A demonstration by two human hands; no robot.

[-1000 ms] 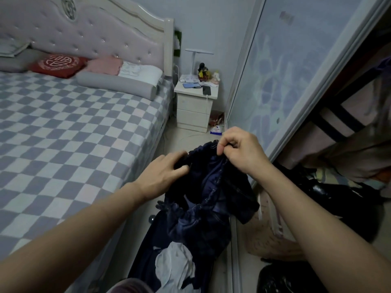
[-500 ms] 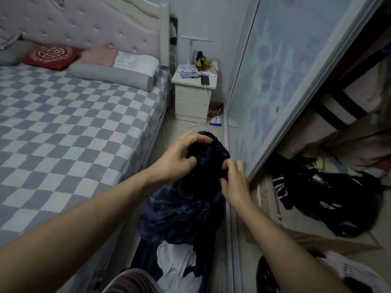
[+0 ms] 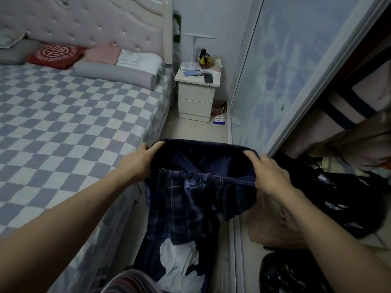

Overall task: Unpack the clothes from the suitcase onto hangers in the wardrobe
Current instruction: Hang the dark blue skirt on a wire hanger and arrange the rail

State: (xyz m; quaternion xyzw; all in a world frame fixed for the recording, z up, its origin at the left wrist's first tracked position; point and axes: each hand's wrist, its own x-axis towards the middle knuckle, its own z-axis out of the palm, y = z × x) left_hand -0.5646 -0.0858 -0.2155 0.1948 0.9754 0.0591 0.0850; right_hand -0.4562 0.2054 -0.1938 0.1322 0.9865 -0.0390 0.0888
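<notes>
Right now I have the dark blue plaid garment [image 3: 196,187] stretched open between both hands, its elasticated waistband running across from nine o'clock to three o'clock. My left hand [image 3: 137,160] grips the waistband's nine o'clock end, fingers curled over the top edge; my right hand [image 3: 267,172] grips the three o'clock end the same way, thumb tucked inside the band. So the long axis of the opening lies crosswise to me, and the cloth hangs straight down toward six o'clock from my fingers. It looks like shorts or a skirt; I cannot tell which.

Below it, at six o'clock, the suitcase [image 3: 143,256] lies open on the floor between the bed [image 3: 63,123] and the wardrobe's sliding door [image 3: 285,70]. Inside I can make out more dark cloth and a white garment [image 3: 179,263], so I judge the unpacking is far from done.

The wardrobe opening sits at about two o'clock, with a striped pale garment [image 3: 349,115] hanging inside and black bags [image 3: 338,197] heaped on its floor. My right hand is the nearer one to it. No free hanger shows anywhere, so I reckon the coming move swings the waistband rightward toward two o'clock, keeping it taut and level, once a hanger is found.
</notes>
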